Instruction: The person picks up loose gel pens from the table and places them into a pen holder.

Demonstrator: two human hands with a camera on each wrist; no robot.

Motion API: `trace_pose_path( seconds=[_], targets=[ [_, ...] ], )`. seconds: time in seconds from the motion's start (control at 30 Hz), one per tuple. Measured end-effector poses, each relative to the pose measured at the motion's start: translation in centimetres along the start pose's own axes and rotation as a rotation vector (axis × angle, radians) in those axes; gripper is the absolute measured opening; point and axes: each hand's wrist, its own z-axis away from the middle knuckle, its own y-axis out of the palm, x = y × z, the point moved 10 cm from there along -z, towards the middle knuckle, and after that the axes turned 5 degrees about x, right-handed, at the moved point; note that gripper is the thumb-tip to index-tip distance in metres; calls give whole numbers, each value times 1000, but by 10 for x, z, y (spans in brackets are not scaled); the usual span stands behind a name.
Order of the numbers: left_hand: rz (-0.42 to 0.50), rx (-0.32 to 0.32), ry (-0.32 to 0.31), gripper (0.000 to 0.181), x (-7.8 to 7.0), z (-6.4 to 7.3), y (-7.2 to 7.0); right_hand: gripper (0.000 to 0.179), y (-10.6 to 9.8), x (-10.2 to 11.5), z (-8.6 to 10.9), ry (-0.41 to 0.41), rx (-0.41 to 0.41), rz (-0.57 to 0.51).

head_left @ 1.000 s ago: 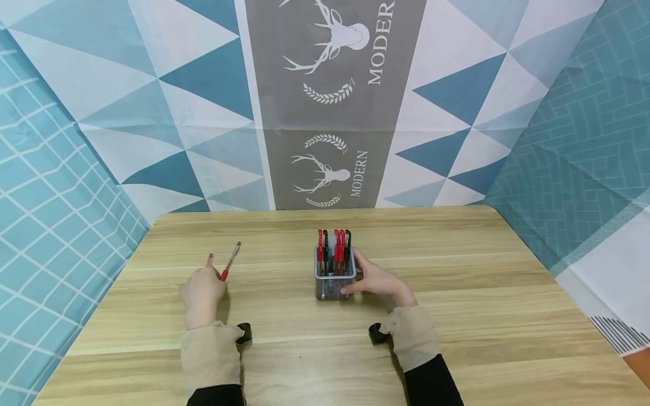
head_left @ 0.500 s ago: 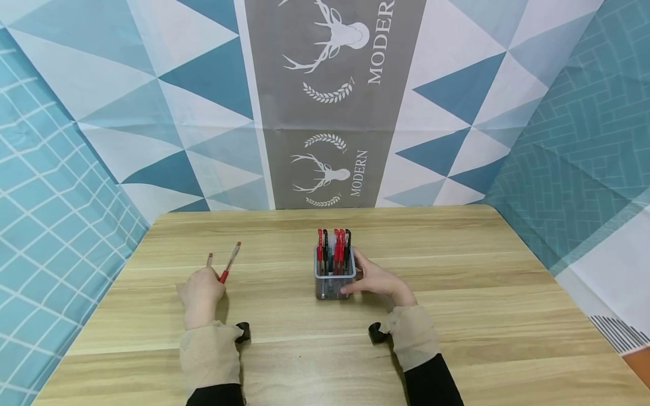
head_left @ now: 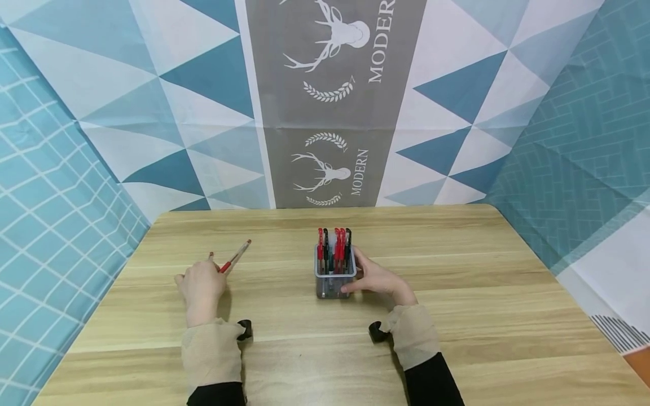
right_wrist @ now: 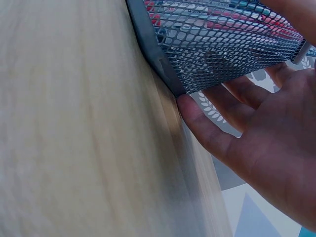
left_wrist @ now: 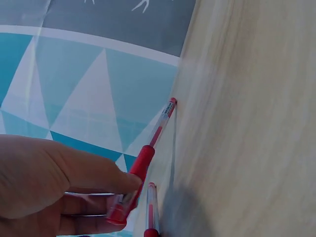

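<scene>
In the left wrist view, a clear-barrelled pen with a red end (left_wrist: pixel 144 160) is pinched between the thumb and fingers of my left hand (head_left: pixel 202 285). Its far end slants away to the upper right in the head view. A second similar red pen (left_wrist: pixel 151 210) lies beside that hand, partly hidden by it in the head view. My right hand (head_left: pixel 378 279) grips the right side of a dark mesh pen holder (head_left: pixel 333 287), thumb at the front and other fingers behind. Several red and black pens (head_left: pixel 339 251) stand upright in the holder.
Everything rests on a wood-grain table (head_left: pixel 457 270). A patterned cloth backdrop (head_left: pixel 325 101) rises behind its far edge, with blue cloth at both sides. Beige cuffs (head_left: pixel 210 352) and black straps (head_left: pixel 245 330) sit at both wrists.
The red pen in my left hand has swung, its far end moving to the right and slightly up. The left hand has turned a little. My right hand and the pen holder have stayed put.
</scene>
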Motion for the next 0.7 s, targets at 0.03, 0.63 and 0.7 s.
trace_pose_path(
  seconds=[0.03, 0.63, 0.7],
  targets=[
    [7, -21, -1, 14, -1, 0, -2, 108, 0, 0, 0, 1, 1, 2],
    [333, -384, 37, 18, -14, 7, -39, 106, 1, 2, 1, 3, 7, 3],
    [365, -411, 46, 17, -16, 8, -41, 107, 1, 1, 1, 7, 5, 6]
  ],
)
